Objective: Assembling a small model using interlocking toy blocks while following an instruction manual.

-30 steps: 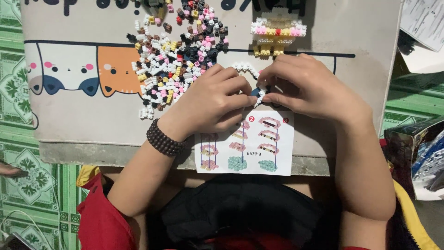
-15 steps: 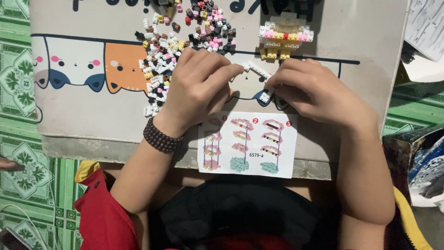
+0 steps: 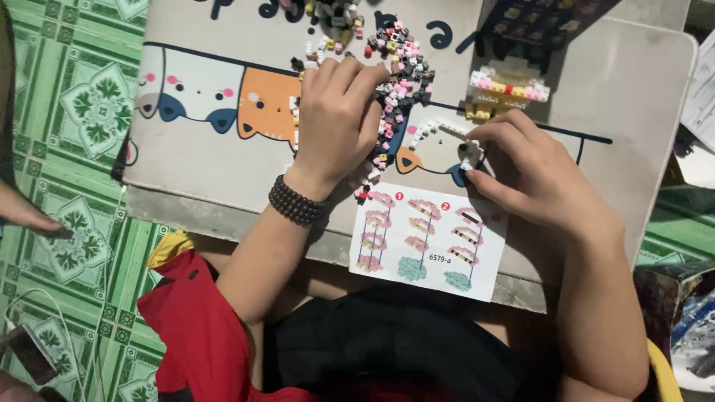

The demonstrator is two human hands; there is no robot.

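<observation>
Green patterned floor tiles (image 3: pixel 67 89) surround the low table; a red garment (image 3: pixel 197 335) (partly folded) lies near a phone (image 3: pixel 30 356).

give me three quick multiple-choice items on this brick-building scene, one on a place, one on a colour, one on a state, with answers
1. Where does the instruction sheet lie?
A. at the near edge of the board, between the two forearms
B. on the green floor
C. on top of the brick pile

2. What colour is the bead bracelet on the left wrist?
A. white
B. dark brown to black
C. yellow

3. What is the left hand doing?
A. resting flat on the floor
B. holding the sheet up
C. reaching with its fingers into the loose small bricks

Answers:
1 A, the sheet sits on the board just in front of the person's body.
2 B, the beads look dark against the wrist.
3 C, its fingertips lie among the scattered bricks, while the right hand pinches a small white piece.
</observation>
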